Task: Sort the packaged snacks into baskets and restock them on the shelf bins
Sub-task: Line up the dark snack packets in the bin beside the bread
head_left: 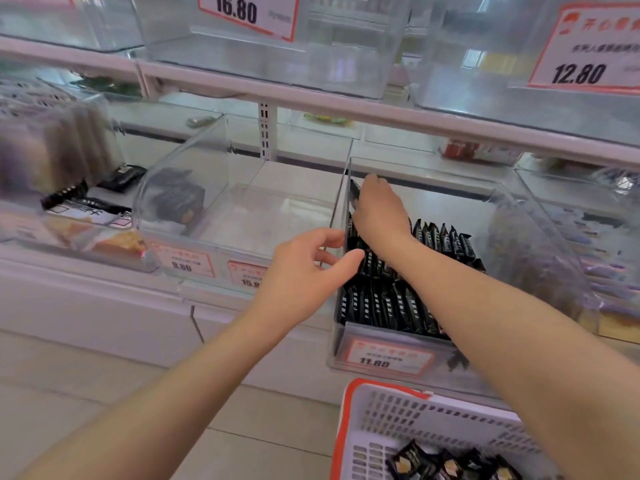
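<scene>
White plastic makes up the basket [377, 420] at the bottom, nearest of all, and it has an orange rim and little slots in its wall. A few dark snack packs with gold marks [450, 464] lie in its bottom. Just behind the basket stands a clear bin [540, 244] on the low shelf, with a price tag [389, 358] on its front that reads 11.80. Rows of black snack packs [391, 306] stand on edge inside it, packed close together. The left hand [304, 275] is at the bin's left wall, with the thumb inside against the packs and the fingers curled on the outside, so it pinches the clear wall. The right hand [379, 211] reaches deeper into the same bin, near its back left corner, and its fingers are closed on one black pack [355, 192] held up against the wall. To the left sits a second clear bin [242, 216] that looks almost bare, with a dark pack showing through its left side. Farther back and higher up, more clear bins [277, 57] rest on the top shelf, with big tags that read 16.80 and 12.80.
</scene>
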Demonstrator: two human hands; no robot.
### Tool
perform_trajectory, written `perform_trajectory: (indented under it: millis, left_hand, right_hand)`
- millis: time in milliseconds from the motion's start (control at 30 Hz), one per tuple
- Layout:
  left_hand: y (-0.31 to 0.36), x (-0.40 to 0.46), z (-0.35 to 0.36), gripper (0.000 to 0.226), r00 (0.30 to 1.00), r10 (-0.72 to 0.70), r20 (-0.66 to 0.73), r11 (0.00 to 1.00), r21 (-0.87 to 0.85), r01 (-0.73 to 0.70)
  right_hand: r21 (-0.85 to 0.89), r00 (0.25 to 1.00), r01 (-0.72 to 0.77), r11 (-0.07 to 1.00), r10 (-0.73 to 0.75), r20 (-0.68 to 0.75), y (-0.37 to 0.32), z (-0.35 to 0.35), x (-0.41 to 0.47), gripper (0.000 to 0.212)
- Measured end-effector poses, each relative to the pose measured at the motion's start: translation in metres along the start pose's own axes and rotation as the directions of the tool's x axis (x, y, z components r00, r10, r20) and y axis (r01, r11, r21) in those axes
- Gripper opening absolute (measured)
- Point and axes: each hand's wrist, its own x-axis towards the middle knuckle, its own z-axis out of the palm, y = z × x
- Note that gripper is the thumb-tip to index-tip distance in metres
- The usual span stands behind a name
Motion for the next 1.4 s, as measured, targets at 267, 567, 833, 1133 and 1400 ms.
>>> perform_trajectory:
  millis: [267, 567, 833, 1133, 1400]
  left_hand:
    - [0.006, -0.001, -0.006, 0.043, 0.999, 0.009, 0.046, 0.994, 0.111, -0.015]
    - [0.068, -0.053, 0.008, 0.024, 0.894, 0.429, 0.130, 0.795, 0.415, -0.442]
    - [0.053, -0.106, 0.106, 0.019, 0.699, 0.164, 0.696, 0.561, 0.517, -0.647]
    - [-0.043, -0.152, 0.245, 0.027, 0.447, -0.346, 0.825, 0.519, 0.565, -0.641]
    - [-0.128, -0.194, 0.315, 0.031, 0.244, -0.569, 0.785, 0.540, 0.581, -0.609]
  right_hand:
    - [0.131, 0.919, 0.071, 0.989, -0.116, 0.378, 0.021, -0.021, -0.008, 0.047]
    - [0.418, 0.906, 0.182, 0.890, -0.317, 0.282, 0.060, -0.125, -0.106, 0.011]
    - [0.459, 0.766, -0.007, 0.889, -0.291, 0.574, 0.164, -0.128, -0.244, 0.008]
    - [0.054, 0.439, -0.443, 0.895, 0.163, 0.884, 0.314, -0.019, -0.339, 0.015]
    - [-0.157, 0.223, -0.443, 0.883, 0.278, 0.935, 0.370, 0.066, -0.406, 0.023]
